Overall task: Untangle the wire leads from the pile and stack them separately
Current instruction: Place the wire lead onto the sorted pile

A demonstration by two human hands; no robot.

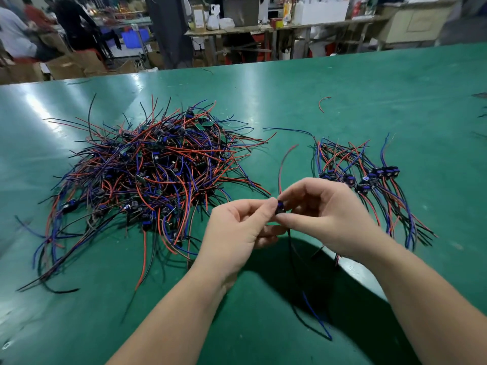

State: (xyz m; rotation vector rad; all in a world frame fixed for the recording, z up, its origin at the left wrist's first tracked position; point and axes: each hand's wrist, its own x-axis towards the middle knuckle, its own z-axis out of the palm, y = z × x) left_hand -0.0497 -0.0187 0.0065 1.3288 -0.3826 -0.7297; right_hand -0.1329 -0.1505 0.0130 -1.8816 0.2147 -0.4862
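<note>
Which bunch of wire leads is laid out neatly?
The smaller bunch at the right, its leads roughly parallel; the big pile at the left is a tangle.

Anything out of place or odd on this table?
One short red wire scrap lies alone on the green table, beyond and apart from both the tangled pile and the sorted stack. Nothing else stands out; the left hand and right hand pinch one wire lead.
</note>
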